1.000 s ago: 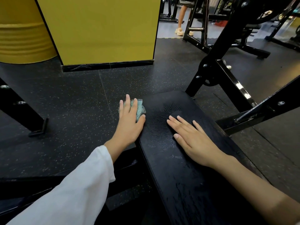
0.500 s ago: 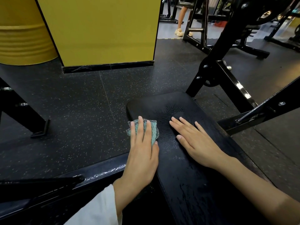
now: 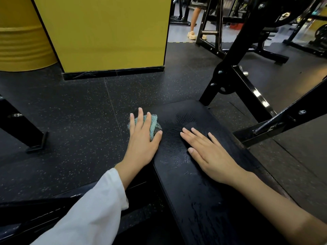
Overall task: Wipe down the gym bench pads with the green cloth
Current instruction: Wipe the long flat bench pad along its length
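Green cloth [image 3: 153, 123] lies bunched under the fingers of the left hand [image 3: 141, 140], at the left rim of the bench pad [image 3: 200, 200] and near its rounded far end. Part of the cloth seems to overhang the rim above the speckled floor [image 3: 79, 121], though the hand hides exactly how much. The left hand is flat: its fingers lie straight over the cloth and press it down, with the thumb alongside, not curled round it. The right hand [image 3: 210, 152] is also released, spread palm-down on the pad just beside the cloth, and holds nothing.

The pad's long axis runs from the far end back toward the person, slanting to the near right. From the cloth, nearly all of the pad therefore lies to the right and nearer. The left hand is the one on the cloth, so the coming stroke is probably its to make. I judge that a sweep across the width would meet the right hand's fingertips [image 3: 184, 134] almost at once, while a pull back along the left rim looks unobstructed. Glossy streaks show on the nearer part of the pad.
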Demonstrator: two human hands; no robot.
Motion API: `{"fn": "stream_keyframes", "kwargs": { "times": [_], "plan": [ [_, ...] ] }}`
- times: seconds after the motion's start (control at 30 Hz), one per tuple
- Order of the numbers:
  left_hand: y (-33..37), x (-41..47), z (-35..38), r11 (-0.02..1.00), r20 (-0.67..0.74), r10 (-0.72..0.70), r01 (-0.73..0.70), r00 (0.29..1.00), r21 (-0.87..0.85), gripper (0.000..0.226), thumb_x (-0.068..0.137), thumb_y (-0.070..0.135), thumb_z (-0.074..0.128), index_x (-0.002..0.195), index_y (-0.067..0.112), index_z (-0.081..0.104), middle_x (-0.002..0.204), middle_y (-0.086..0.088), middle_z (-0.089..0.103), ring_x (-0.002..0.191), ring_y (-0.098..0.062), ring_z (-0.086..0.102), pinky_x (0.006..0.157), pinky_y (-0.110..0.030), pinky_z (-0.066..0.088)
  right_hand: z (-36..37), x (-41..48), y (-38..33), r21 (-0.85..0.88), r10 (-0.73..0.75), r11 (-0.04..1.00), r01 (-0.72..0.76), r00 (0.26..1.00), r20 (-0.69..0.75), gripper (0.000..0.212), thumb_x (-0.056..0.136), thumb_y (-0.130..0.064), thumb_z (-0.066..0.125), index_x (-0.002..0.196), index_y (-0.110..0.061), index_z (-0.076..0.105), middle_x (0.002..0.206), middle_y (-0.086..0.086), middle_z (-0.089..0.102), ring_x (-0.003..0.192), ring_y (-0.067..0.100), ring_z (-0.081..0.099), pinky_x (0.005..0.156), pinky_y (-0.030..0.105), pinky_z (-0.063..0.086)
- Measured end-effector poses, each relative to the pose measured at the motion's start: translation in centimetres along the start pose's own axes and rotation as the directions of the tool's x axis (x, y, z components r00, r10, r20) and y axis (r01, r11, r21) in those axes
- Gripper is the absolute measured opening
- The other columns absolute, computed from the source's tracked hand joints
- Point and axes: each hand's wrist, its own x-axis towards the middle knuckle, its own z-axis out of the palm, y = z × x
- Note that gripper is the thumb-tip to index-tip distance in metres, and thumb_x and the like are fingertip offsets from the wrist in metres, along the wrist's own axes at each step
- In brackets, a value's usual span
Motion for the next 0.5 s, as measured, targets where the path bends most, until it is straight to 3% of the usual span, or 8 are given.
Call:
{"fn": "stream_keyframes", "kwargs": {
  "times": [0.3,0.5],
  "plan": [
    [0.2,-0.5,0.4,0.999,-0.035,-0.016,0.017,0.999,0.031,0.057,0.104,0.026,0.037,0.155,0.018,0.013,0.163,0.004,-0.01,0.148,-0.017,-0.018,0.112,-0.02,-0.01,0.3,0.1,0.2,-0.002,-0.011,1.0,0.011,1.0,-0.006,0.068,0.088,-0.055,-0.005,0.153,-0.039,0.008,0.157,-0.03,-0.003,0.142,-0.009,-0.014,0.118,0.029,-0.011],
    [1.0,-2.7,0.6,0.998,-0.029,-0.059,0.059,0.998,0.002,0.058,0.104,0.026,0.036,0.156,0.02,0.01,0.162,0.006,-0.013,0.149,-0.017,-0.016,0.117,-0.025,-0.006,0.3,0.0,0.2,-0.004,-0.018,1.0,0.018,1.0,-0.019,0.069,0.087,-0.055,-0.004,0.153,-0.039,0.009,0.157,-0.029,-0.001,0.144,-0.007,-0.011,0.118,0.03,-0.009]
  ]
}}
